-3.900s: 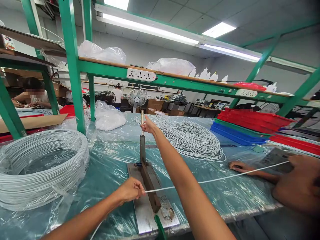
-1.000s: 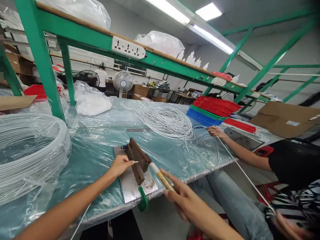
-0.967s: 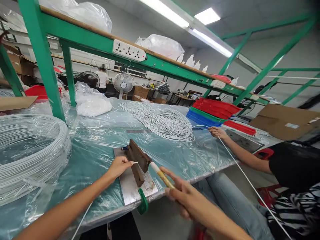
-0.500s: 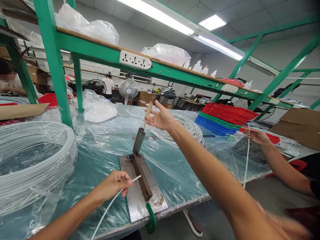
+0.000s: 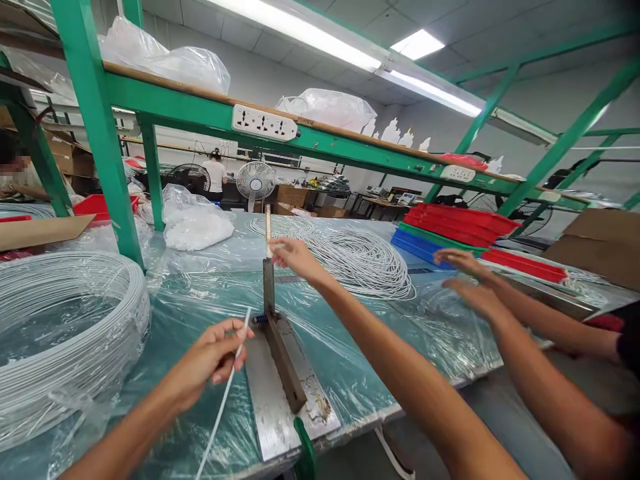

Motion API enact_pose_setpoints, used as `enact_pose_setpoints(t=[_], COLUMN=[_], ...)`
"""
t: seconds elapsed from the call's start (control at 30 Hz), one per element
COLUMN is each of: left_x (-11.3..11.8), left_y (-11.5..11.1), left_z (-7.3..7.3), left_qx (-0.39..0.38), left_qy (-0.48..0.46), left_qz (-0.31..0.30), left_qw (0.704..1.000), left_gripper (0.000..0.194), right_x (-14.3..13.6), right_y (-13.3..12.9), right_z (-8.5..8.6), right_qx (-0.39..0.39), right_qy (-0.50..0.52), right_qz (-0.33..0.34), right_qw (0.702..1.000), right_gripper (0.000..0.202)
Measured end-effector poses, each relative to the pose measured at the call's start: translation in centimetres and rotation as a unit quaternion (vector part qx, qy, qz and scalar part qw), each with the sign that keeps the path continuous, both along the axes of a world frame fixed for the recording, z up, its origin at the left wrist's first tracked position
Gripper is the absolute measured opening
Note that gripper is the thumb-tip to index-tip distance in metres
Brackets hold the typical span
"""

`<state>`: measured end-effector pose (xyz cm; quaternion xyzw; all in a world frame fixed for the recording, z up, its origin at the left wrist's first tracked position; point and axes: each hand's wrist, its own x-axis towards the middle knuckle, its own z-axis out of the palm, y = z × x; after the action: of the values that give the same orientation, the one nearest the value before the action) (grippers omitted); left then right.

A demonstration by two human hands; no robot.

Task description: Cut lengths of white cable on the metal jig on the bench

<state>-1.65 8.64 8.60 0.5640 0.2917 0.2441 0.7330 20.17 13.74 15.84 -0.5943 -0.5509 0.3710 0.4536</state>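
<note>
My left hand pinches a white cable, whose end points upward beside the base of a bench-mounted lever cutter. The cable's lower part runs down out of view. My right hand has its bent fingers at the lower part of the cutter's pale lever handle, touching it. The metal lever arm stands upright above the long bar. Under that bar lies a metal plate at the table's front edge, with a green clamp beside it.
A large coil of white cable sits at left, and looser cable coils lie behind the cutter. Stacked red trays stand at right. A co-worker's hands reach over the table there. A green shelf beam spans above.
The lever has swung from leaning right to upright, and my right hand has moved left and lower. My left hand has shifted left, cable end turned upward. The co-worker's hands have come closer.
</note>
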Motion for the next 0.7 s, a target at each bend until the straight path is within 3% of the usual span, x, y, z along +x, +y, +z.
enact_pose_setpoints(t=[0.07,0.17,0.23,0.3,0.4,0.5,0.6,0.7], left_x=[-0.1,0.6,1.6,2.6,3.2,2.1,-0.2,-2.6], left_y=[0.0,-0.5,-1.1,-1.8,-3.1,-4.4,-4.9,-3.9], left_z=[1.4,3.5,4.4,4.7,3.8,1.5,-1.0,-2.5], left_qx=[0.007,0.033,0.044,0.052,0.079,0.092,0.099,0.163], left_qy=[-0.061,-0.14,-0.177,-0.188,-0.116,0.04,0.152,0.21], left_qz=[0.055,0.131,0.162,0.161,0.07,-0.12,-0.241,-0.239], left_qw=[0.997,0.981,0.97,0.967,0.988,0.988,0.954,0.934], left_gripper=[0.037,0.029,0.026,0.027,0.042,0.054,0.057,0.048], right_x=[-1.1,-3.9,-5.8,-7.0,-5.8,-0.5,7.3,15.0], right_y=[-5.1,-12.0,-15.0,-16.6,-16.7,-15.7,-15.1,-15.8], right_z=[-1.1,-3.7,-5.1,-5.8,-5.1,-3.2,-1.8,-1.9], right_qx=[-0.054,-0.172,-0.194,-0.169,-0.058,0.085,0.159,0.186], right_qy=[-0.021,0.004,0.06,0.13,0.227,0.279,0.293,0.294], right_qz=[0.129,0.368,0.423,0.413,0.272,0.036,-0.173,-0.295], right_qw=[0.99,0.914,0.883,0.886,0.933,0.956,0.927,0.89], right_gripper=[0.025,0.057,0.063,0.05,0.044,0.033,0.027,0.034])
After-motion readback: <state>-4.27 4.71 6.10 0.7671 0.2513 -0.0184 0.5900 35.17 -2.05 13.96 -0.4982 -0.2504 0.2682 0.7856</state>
